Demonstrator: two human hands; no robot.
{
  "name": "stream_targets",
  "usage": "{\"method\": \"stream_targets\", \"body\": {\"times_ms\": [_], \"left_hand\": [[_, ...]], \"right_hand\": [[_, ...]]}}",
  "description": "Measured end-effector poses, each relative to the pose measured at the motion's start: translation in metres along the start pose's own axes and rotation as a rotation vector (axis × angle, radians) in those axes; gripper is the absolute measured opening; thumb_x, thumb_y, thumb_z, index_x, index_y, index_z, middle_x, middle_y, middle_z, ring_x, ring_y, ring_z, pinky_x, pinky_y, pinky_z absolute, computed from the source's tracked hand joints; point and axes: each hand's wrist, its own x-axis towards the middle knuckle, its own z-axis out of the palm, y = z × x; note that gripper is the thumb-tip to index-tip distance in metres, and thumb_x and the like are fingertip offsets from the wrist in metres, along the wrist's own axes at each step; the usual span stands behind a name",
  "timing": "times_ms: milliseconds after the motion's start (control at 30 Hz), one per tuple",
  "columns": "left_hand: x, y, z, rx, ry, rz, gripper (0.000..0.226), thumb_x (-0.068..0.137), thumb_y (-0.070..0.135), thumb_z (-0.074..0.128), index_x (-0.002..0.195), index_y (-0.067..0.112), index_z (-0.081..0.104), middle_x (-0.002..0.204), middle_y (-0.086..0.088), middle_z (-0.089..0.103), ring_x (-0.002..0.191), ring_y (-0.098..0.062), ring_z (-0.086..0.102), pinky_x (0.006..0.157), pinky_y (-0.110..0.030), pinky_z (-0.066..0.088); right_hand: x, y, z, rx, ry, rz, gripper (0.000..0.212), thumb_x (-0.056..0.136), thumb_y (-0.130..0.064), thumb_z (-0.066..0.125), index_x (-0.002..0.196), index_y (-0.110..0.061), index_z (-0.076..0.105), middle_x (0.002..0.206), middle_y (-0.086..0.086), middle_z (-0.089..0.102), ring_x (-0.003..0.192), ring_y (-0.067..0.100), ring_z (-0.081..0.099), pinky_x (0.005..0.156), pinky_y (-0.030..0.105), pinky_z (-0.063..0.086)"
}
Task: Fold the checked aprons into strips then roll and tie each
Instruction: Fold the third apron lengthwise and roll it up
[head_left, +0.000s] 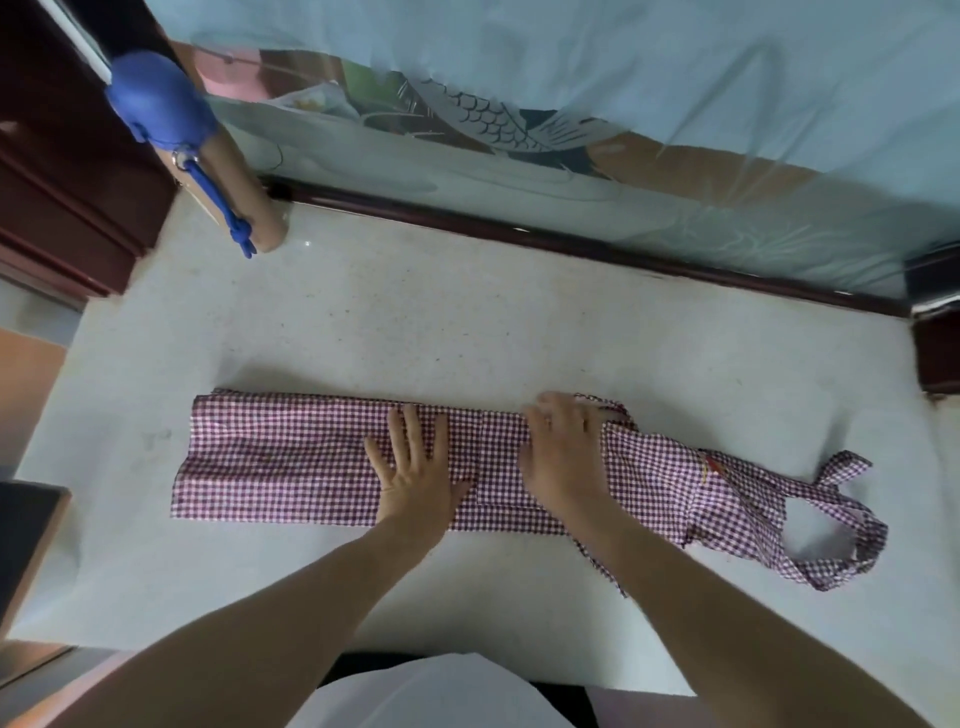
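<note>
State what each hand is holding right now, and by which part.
Nothing is gripped. Both hands lie flat on the folded checked apron: the left hand presses the strip's middle, the right hand presses nearer the strap end.

Apron (291, 457) lies as a strip across table (415, 322), near its front edge. L hand (415, 467) flat on apron centre; R hand (563, 452) just right of it, also on apron. Neck loop (841, 525) at apron's right end. Roll w/ cord (228, 171) far behind apron's left end.
</note>
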Motion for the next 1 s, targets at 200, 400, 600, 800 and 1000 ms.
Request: {"method": "stream_targets", "body": {"times_ms": [200,400,600,800,1000], "left_hand": [[0.008,-0.036,0.012,-0.06,0.063,0.113,0.085,0.089,0.076,0.018,0.156,0.029,-0.002,0.163,-0.005,-0.016,0.149,-0.027,-0.018,0.115,-0.06,-0.009],[0.004,-0.122,0.014,0.006,0.086,-0.07,0.066,0.093,0.068,-0.001,0.151,0.041,-0.018,0.16,0.002,-0.026,0.145,-0.025,-0.03,0.112,-0.068,-0.009],[0.009,-0.179,0.003,-0.046,0.099,-0.167,0.068,0.09,0.066,-0.01,0.152,0.037,-0.016,0.158,0.003,-0.029,0.142,-0.023,-0.036,0.114,-0.062,-0.015],[0.019,-0.179,-0.002,-0.052,0.125,-0.173,0.065,0.096,0.057,-0.001,0.155,0.032,-0.007,0.162,-0.001,-0.017,0.145,-0.026,-0.029,0.114,-0.063,-0.013],[0.014,-0.086,-0.018,-0.212,0.249,-0.077,0.077,0.09,0.014,0.044,0.155,0.021,0.004,0.163,-0.009,-0.01,0.149,-0.032,-0.016,0.119,-0.055,-0.008]], "right_hand": [[-0.04,-0.019,0.053,0.108,-0.297,0.002,0.076,0.095,-0.072,0.021,0.157,-0.035,0.0,0.166,0.001,-0.008,0.152,0.027,-0.01,0.119,0.061,0.0],[-0.039,-0.019,0.054,0.123,-0.348,0.017,0.075,0.094,-0.073,0.017,0.154,-0.04,-0.016,0.16,-0.006,-0.03,0.148,0.019,-0.028,0.118,0.056,-0.014],[-0.035,-0.021,0.05,0.153,-0.411,0.044,0.076,0.094,-0.073,0.02,0.153,-0.041,-0.018,0.158,-0.008,-0.034,0.146,0.019,-0.031,0.117,0.055,-0.015],[-0.032,-0.03,0.045,0.173,-0.452,0.066,0.078,0.094,-0.07,0.024,0.152,-0.04,-0.019,0.159,-0.005,-0.034,0.146,0.021,-0.031,0.117,0.056,-0.016],[-0.024,-0.047,0.035,0.241,-0.47,0.113,0.071,0.101,-0.055,0.031,0.157,-0.031,-0.005,0.164,0.001,-0.021,0.15,0.026,-0.02,0.119,0.057,-0.008]]}}
